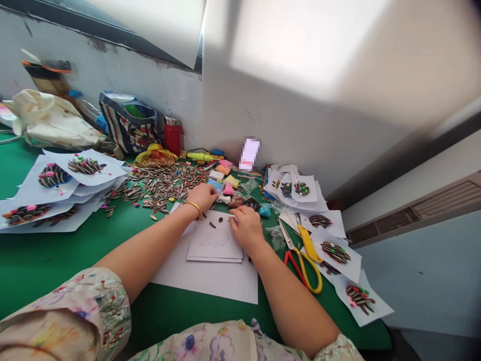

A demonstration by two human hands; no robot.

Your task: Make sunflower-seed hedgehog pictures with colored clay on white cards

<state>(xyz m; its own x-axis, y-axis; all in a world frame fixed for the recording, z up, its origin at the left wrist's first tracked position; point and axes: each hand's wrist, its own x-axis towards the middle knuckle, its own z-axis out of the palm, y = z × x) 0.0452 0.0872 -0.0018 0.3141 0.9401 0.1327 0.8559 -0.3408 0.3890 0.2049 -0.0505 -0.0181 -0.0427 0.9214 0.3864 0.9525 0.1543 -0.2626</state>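
Hedgehog-like drwg (215, 238) is placed centre, on sm. white sheet (197, 254) over lg. sheet (218, 280), btwn hands. Sheet's upper R edge is touched by R hand (247, 228); L hand (203, 198) is held nr clay pkts (236, 201) & seed pile (165, 183). Whether anything's gripped by either can't be told. Scissors (288, 241) are laid to R, on green table (180, 313).

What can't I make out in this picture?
All in the head view:
Left hand: its own back hides whether it grips anything.
Pale rectangle: pixelation hides what it shows.
Right sleeve: cut off by the bottom edge.
Pale cloth bag: folds hide any contents.
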